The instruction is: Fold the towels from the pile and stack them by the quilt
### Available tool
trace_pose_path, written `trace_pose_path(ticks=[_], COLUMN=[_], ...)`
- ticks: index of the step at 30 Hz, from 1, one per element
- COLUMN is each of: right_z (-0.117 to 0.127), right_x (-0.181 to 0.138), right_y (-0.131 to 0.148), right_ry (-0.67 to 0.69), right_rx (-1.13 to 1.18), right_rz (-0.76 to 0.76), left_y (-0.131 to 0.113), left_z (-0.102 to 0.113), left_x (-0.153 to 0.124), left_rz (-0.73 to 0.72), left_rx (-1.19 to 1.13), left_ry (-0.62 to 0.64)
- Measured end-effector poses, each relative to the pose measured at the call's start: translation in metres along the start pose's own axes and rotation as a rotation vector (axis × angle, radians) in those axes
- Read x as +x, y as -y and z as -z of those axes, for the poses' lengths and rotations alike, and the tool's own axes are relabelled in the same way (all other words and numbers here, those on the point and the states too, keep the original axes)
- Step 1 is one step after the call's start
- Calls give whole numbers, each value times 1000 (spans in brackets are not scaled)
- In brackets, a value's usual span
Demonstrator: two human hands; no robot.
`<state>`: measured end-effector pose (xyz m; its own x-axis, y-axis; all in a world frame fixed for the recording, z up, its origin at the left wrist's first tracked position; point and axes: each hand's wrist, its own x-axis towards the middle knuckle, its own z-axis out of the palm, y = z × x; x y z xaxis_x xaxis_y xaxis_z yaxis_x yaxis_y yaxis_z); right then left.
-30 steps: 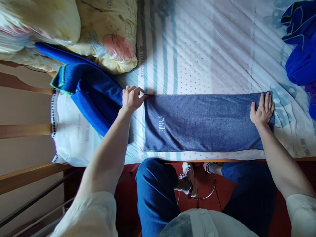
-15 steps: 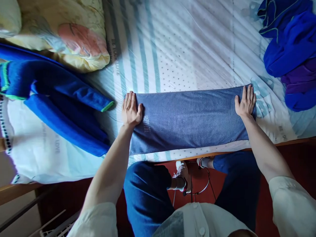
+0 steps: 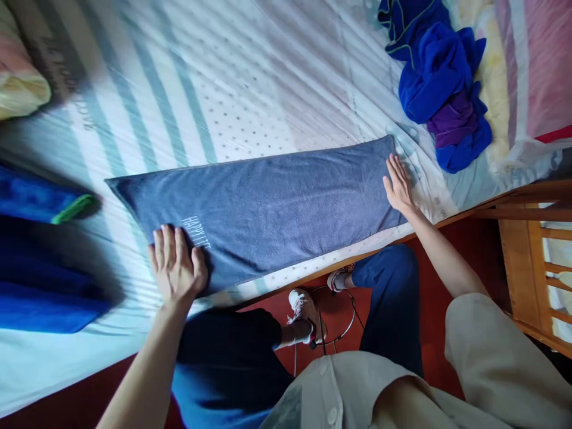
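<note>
A long grey-blue towel with small white lettering near its left end lies spread along the near edge of the bed. My left hand presses flat on the towel's near left edge, fingers stretched out, just beside the lettering. At the other end, my right hand rests on the right edge with its fingers extended. Neither hand grips the cloth. The towel's far left corner extends out to a point beyond my left hand, and shallow wrinkles run across the surface.
The bed sheet is striped and dotted. Blue cloth with green trim lies at left, near a yellowish bedding bundle. Blue and purple cloths are heaped at right, beside a pink plastic-covered bundle. A wooden frame stands lower right.
My view has turned to the right. My left hand has slid from the towel's far left corner toward its near edge. My right hand has shifted slightly nearer along the right edge.
</note>
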<state>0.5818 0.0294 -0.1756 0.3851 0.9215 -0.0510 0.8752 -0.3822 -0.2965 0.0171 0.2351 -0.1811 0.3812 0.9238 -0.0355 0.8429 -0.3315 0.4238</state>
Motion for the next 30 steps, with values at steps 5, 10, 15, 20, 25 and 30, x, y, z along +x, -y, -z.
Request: trace_pose_path(ticks=[5,10,15,20,25,30], right_z=[-11,-17,-18,-10,14,37], right_x=[-75,-83,-84,-103,-127,-166], right_y=[5,2,-3,-7,3,31], right_ry=[72,86,73,110,131,-92], right_rx=[-7,-54,-89,-101,-62,193], right_rz=[-42,-32,-49,-86,-172,-352], left_y=[22,25,32,43,41,34], left_z=[0,4,17,28,37,40], left_x=[-30,-25,-39,-53,-63,-94], left_rz=[-109,-151,-149,-153,-70,-18], left_rx=[10,64,115,140,228,271], left_ry=[-7,14,105,167,271,249])
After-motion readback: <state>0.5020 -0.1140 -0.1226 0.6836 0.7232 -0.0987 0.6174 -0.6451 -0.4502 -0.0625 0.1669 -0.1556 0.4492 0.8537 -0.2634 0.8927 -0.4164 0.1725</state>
